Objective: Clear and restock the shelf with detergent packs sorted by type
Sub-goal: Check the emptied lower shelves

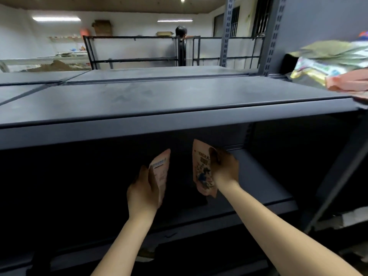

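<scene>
Ceiling tube lights (56, 18) lit the far room brightly and left a dull sheen on the top shelf board (159, 98). The bay beneath lay in deep shadow, nearly black at left. Wide-angle distortion bowed the shelf edges and tilted the upright post (273, 34). The stacked packs (336, 64) at right and the distant background were blurred.
</scene>
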